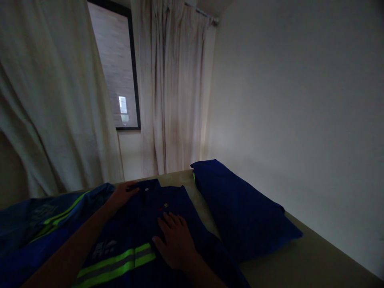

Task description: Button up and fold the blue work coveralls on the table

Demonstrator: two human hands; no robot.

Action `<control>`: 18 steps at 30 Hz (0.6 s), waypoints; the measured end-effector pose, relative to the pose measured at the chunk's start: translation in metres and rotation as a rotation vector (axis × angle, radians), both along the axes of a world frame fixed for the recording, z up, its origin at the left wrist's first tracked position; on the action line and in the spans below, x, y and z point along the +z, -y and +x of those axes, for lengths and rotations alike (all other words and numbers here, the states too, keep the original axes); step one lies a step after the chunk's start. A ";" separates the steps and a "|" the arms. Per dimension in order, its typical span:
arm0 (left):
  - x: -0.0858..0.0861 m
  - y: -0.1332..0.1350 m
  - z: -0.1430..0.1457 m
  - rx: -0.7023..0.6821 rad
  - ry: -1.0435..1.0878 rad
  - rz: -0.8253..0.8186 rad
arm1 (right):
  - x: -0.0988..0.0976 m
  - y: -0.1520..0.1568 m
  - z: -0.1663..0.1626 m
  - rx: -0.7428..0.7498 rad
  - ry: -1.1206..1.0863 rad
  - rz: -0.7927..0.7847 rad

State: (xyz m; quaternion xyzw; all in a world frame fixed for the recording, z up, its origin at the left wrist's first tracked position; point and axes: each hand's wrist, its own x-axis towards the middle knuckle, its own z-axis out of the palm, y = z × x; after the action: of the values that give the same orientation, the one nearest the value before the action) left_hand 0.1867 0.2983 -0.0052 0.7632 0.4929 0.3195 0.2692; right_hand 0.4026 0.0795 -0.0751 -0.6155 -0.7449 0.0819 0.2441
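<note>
Navy cloth jacket (141,228), lime-and-grey banded, laid flat

Right hand (177,242): palm down on jacket front, fingers slightly spread. Left hand (122,194): at the collar (152,184); whether pinching, cannot tell. Beside jacket, right: dark-blue folded cloth bundle (240,208). Beneath both: pale yellowish flat surface (303,260).

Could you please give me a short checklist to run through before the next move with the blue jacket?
1. Left hand beside the collar: ok.
2. Right hand laid on the jacket front, fingers spread: ok.
3. Folded blue garment clear of both hands: ok.
4. Jacket's whole lower edge in view: not ok, cut off by the frame.
5. Small creases smoothed: cannot tell, too dim.
</note>
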 end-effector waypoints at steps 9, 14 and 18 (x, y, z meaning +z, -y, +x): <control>-0.005 0.093 -0.028 -0.198 -0.123 0.327 | 0.005 -0.009 -0.004 -0.128 -0.080 0.048; -0.054 0.133 -0.039 -0.189 -0.490 0.497 | 0.012 -0.007 -0.004 -0.092 -0.055 0.176; -0.062 0.145 -0.039 0.054 -0.741 0.476 | 0.008 -0.004 -0.002 0.117 0.003 0.087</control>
State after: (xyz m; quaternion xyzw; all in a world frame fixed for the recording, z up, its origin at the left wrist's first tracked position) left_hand 0.1479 0.1529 -0.0668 0.8537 0.4887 0.1360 -0.1173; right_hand 0.4005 0.0834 -0.0666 -0.5597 -0.7829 0.0625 0.2642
